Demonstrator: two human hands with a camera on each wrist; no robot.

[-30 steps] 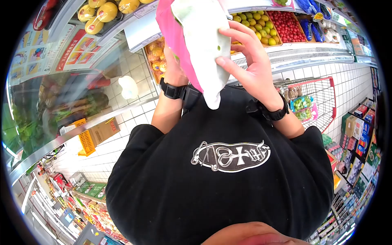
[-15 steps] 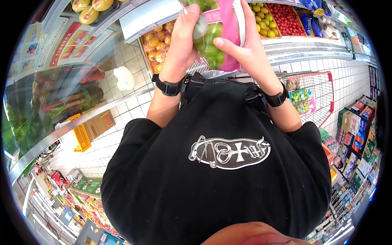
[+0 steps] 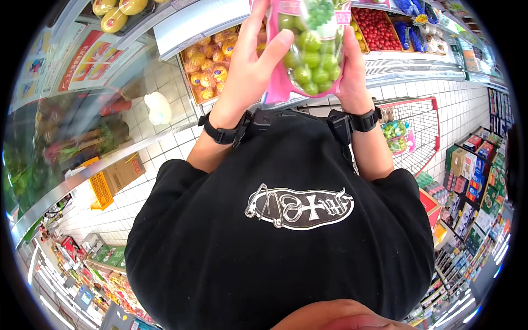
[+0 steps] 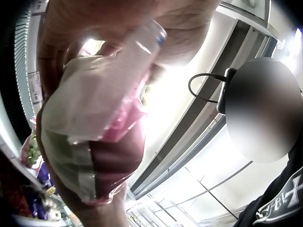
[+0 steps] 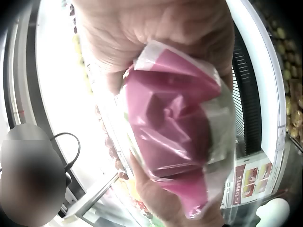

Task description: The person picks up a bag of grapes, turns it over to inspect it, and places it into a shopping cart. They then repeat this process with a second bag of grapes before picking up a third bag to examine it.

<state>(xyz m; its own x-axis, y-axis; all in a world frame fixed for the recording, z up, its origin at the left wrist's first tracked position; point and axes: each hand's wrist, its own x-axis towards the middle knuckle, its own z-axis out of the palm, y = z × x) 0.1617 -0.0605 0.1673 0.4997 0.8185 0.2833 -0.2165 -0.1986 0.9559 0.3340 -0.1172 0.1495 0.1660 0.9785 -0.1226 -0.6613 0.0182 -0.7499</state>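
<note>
"Checking in, grip status?"
"Both hands snug on 1 bag of green grapes [image 3: 313, 61]. L hand [image 3: 248, 74]: thumb on front. R hand [image 3: 353, 74]: opp. edge, fingers mostly hidden, can't tell exact curl."
"Bag loc?"
"Btwn hands, held up in front of black shirt [image 3: 275, 264]."
"Nearby?"
"Wrapped yellow fruit [image 3: 207, 67] on L; red fruit [image 3: 375, 32] on R, also cart [image 3: 438, 124] w/ green-fruit packs [image 3: 396, 132]."

Along the top of the head view, a store shelf [image 3: 407, 75] is carrying boxed, wrapped orange fruit [image 3: 206, 71], red fruit [image 3: 377, 34] and blue packs [image 3: 416, 36]. Below, a tiled floor [image 3: 465, 102] is showing. A shopping cart [image 3: 438, 124] is standing on it at right; a yellow crate [image 3: 100, 190] and a cardboard box [image 3: 125, 173] are resting there at left.
</note>
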